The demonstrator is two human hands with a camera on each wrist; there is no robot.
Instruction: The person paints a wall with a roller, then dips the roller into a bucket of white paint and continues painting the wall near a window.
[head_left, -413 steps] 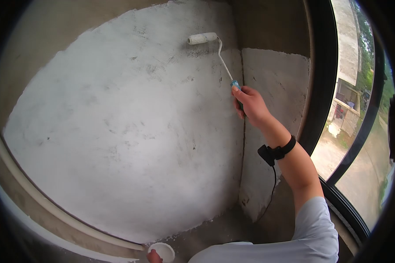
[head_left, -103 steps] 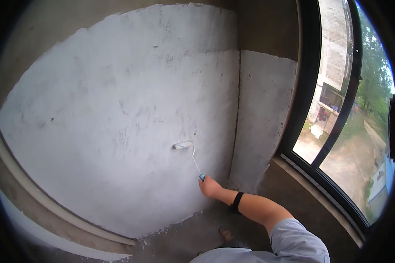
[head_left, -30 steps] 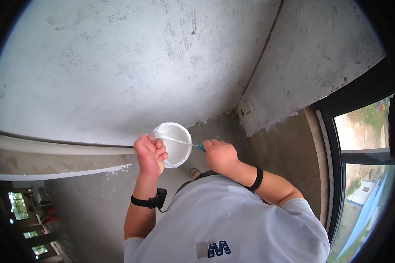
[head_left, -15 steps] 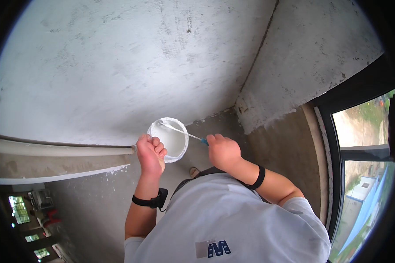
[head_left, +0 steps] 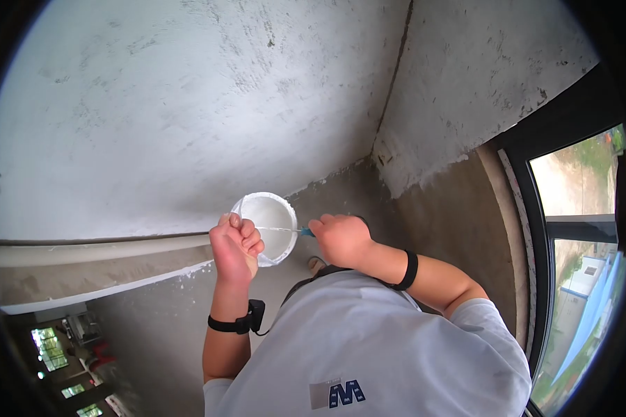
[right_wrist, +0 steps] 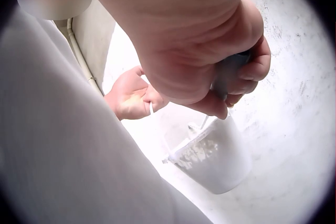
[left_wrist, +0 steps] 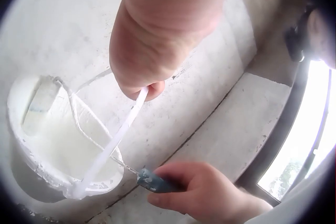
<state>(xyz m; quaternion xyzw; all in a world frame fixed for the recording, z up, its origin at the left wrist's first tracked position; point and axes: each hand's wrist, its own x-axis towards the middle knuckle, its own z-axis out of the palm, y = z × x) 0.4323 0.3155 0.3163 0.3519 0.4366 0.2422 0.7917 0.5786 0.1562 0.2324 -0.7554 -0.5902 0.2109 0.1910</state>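
A white bucket [head_left: 278,215] with paint-smeared walls hangs by its white strap handle [left_wrist: 112,145], gripped by my left hand [head_left: 235,249]. My right hand [head_left: 341,240] holds the blue handle [left_wrist: 152,181] of a paint roller, curled round it. From there the roller's thin metal rod [left_wrist: 79,121] reaches into the bucket, where the roller head [left_wrist: 41,106] lies against the inner wall in the left wrist view. In the right wrist view the bucket [right_wrist: 220,155] is below my right hand [right_wrist: 210,56], and my left hand [right_wrist: 134,95] is beyond it.
A white-coated wall [head_left: 153,125] with grey marks rises ahead and meets another wall [head_left: 466,90] at a corner. A pale pipe [head_left: 104,251] runs along the left. To the right is a black-framed window [head_left: 570,187]; grey floor [head_left: 153,333] with white splatters lies below.
Earlier, my right hand rolled the wall, higher and then lower. Now the roller is in the bucket, and both hands are close together. Over the last half second the right hand has shifted slightly left.
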